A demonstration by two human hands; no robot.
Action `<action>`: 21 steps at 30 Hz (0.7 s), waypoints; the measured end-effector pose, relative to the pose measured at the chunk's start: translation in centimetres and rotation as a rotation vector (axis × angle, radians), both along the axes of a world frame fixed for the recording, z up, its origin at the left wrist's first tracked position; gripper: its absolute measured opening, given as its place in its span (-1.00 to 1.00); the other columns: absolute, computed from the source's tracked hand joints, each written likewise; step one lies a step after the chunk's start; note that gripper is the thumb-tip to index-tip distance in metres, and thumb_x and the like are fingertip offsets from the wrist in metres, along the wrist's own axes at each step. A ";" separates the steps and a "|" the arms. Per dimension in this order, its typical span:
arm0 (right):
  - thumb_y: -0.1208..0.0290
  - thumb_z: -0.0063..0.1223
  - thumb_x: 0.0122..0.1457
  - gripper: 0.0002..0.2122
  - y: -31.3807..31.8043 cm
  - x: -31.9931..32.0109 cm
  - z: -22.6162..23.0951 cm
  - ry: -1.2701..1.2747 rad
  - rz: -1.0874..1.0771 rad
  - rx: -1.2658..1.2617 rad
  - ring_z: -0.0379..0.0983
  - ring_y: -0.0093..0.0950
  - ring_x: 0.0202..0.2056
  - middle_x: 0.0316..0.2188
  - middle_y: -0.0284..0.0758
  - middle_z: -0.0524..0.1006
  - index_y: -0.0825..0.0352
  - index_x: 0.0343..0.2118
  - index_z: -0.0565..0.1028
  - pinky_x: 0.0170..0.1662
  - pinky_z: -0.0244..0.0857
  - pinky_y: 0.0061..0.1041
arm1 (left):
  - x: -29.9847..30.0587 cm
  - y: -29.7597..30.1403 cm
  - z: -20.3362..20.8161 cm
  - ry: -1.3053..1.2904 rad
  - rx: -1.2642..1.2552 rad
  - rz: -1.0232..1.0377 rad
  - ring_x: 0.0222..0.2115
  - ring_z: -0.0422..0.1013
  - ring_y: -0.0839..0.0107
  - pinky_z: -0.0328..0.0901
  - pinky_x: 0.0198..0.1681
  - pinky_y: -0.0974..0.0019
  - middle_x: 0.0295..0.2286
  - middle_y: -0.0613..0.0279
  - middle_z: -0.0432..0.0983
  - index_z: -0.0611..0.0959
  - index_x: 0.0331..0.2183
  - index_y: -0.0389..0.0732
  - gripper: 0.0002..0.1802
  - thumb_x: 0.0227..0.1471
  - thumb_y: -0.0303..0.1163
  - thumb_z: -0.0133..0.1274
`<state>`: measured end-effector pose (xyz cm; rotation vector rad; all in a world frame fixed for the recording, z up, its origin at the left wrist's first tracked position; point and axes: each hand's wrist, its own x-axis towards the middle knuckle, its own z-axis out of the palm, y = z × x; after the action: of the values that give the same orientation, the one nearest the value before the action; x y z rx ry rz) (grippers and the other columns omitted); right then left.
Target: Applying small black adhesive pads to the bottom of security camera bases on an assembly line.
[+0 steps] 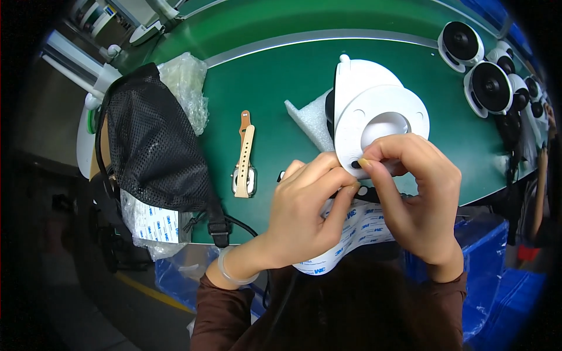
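A white device with a round base (350, 126) lies tilted on the table, its ring-shaped base facing me with shallow round recesses around a central opening. My right hand (418, 193) pinches thumb and forefinger together at a small black pad (355, 164) by the base's lower recess. My left hand (307, 210) is closed beside the base's lower edge, thumb and forefinger pressed together; what they grip is hidden. Just below the fingers shows a dark strip with pale round spots (364, 191). Under both hands runs a white backing sheet with blue print (369, 228).
White foam (313, 123) lies behind the device. A wristwatch (244, 167) rests left of my hands. Further left are a black mesh bag (155, 140) and clear plastic wrap (186, 88). Several white devices with black round fronts (490, 88) stand at the far right. Blue plastic bins (483, 257) sit below.
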<state>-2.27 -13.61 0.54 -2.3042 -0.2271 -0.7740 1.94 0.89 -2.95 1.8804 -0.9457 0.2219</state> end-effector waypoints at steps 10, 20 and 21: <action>0.68 0.08 -0.11 -0.91 0.3 0.1 -0.1 -0.024 -0.002 -0.028 0.30 -0.56 -0.59 -0.59 -0.33 0.43 0.40 -0.52 0.43 -0.51 0.18 -0.67 | 0.1 0.0 -0.1 -0.015 -0.003 -0.001 -0.61 0.28 0.32 0.06 -0.49 0.36 -0.53 0.29 0.36 0.48 -0.55 -0.19 -0.94 -0.20 -0.56 0.00; 0.72 0.08 -0.13 -0.90 0.6 0.4 -0.3 -0.108 -0.030 0.121 0.38 -0.58 -0.53 -0.58 -0.30 0.43 0.43 -0.53 0.41 -0.45 0.24 -0.70 | -0.7 1.3 0.8 0.044 0.067 0.005 -0.62 0.28 0.39 0.13 -0.48 0.38 -0.33 0.15 0.39 0.52 -0.53 -0.20 -0.92 -0.22 -0.56 0.05; 0.72 0.07 -0.12 -0.91 0.5 -0.1 -0.4 -0.177 -0.062 0.213 0.39 -0.58 -0.51 -0.59 -0.29 0.43 0.44 -0.53 0.41 -0.42 0.25 -0.70 | -1.1 1.8 1.8 0.042 0.101 0.016 -0.63 0.27 0.42 0.15 -0.48 0.39 -0.28 0.09 0.38 0.53 -0.53 -0.21 -0.92 -0.22 -0.57 0.06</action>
<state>-2.42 -13.11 0.16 -2.0520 -0.1451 -0.9865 0.88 2.72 -1.20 1.9786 -0.9286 0.1462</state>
